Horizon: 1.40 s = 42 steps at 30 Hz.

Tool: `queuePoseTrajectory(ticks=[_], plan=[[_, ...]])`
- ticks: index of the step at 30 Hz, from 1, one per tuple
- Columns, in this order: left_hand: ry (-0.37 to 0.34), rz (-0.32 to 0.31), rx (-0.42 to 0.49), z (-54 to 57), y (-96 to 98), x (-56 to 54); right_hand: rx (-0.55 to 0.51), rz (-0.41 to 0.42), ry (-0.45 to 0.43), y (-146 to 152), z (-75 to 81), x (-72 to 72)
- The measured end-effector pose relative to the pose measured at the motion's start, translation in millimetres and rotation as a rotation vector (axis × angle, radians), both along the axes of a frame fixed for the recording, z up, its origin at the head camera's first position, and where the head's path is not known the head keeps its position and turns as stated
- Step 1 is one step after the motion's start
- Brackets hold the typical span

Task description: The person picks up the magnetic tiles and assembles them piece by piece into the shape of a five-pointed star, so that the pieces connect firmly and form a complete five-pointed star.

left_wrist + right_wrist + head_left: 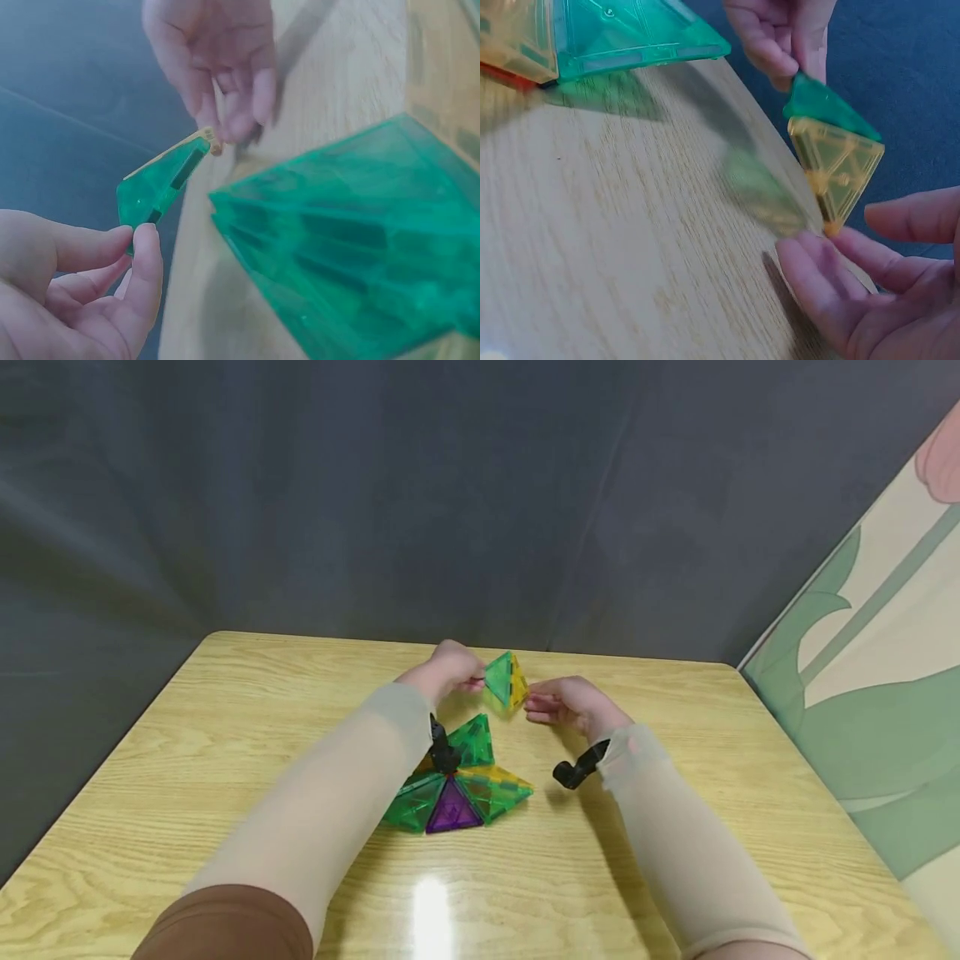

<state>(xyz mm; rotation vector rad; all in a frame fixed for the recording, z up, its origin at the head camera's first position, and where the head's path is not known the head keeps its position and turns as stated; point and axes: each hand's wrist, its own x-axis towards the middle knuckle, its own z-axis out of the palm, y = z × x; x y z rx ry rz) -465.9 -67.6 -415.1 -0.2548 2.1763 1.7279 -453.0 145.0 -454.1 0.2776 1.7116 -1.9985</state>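
Note:
Between thumb and fingers my left hand (453, 668) pinches a translucent green triangular magnetic tile (159, 187) by one corner. A yellow triangular tile (845, 169) is joined to it along an edge, at an angle. The pair is held above the far part of the table. My right hand (573, 700) is on the other side, its fingertips right at the yellow tile's lower corner. Its thumb (911, 217) stands apart from the tile, and the fingers are loosely bent.
Nearer on the wooden table (675, 752) stands a star-like build of green tiles (472, 742), yellow ones and a purple triangle (453, 810), partly covered by my left forearm. A dark curtain (465, 502) hangs behind the table. A flower-patterned panel (885, 693) borders the right side.

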Motion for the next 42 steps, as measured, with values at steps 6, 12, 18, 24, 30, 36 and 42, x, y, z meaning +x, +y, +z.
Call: queuePoseTrajectory(ticks=[6,12,18,24,30,36,42], plan=[[0.006,-0.065,0.046,15.6,-7.6,11.9,-0.142,0.041,0.081,3.3,6.9,13.2],[0.041,-0.047,0.136,31.7,-26.8,48.5,-0.260,0.029,0.159,2.7,25.4,41.8],[0.101,0.004,0.308,29.6,-49.4,114.1,-0.304,0.065,0.186,-10.9,36.6,93.8],[0.080,0.092,0.380,5.7,-59.4,174.7,-0.338,0.079,0.159,-28.7,27.3,139.3],[0.054,0.235,0.426,-23.8,-59.0,211.7,-0.300,0.069,0.108,-41.0,6.2,153.3],[0.047,0.307,0.425,-39.0,-57.0,221.6,-0.274,0.038,0.064,-51.1,-8.1,160.9],[0.048,0.374,0.436,-49.0,-56.5,229.8,-0.234,0.042,0.068,-54.9,-14.8,166.5]])
